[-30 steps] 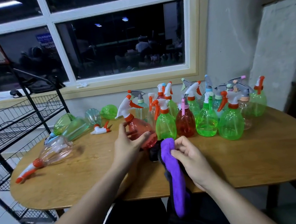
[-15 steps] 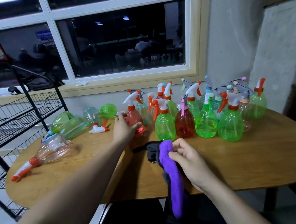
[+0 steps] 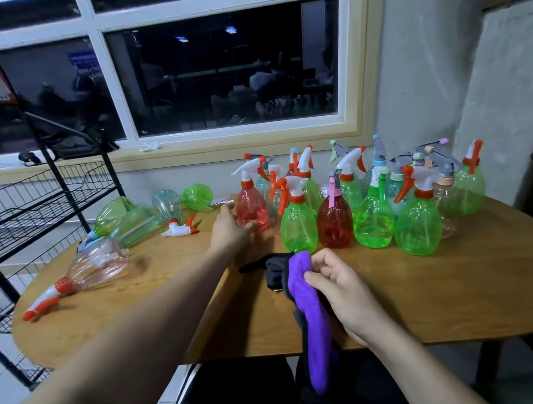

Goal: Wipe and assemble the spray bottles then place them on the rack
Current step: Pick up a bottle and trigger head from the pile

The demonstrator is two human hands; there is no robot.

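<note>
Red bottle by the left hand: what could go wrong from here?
The left hand is right at the red bottle, which stands close beside the other upright bottles; a nudge might topple several. The clear bottle lies on its side near the table edge and could roll off.

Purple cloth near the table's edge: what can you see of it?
The purple cloth looks soft and fuzzy, like microfibre. It is bunched at the top, where the right hand pinches it, and hangs off the near edge of the table towards the lap. Dark fabric sits against it; whether separate, I cannot tell.
</note>
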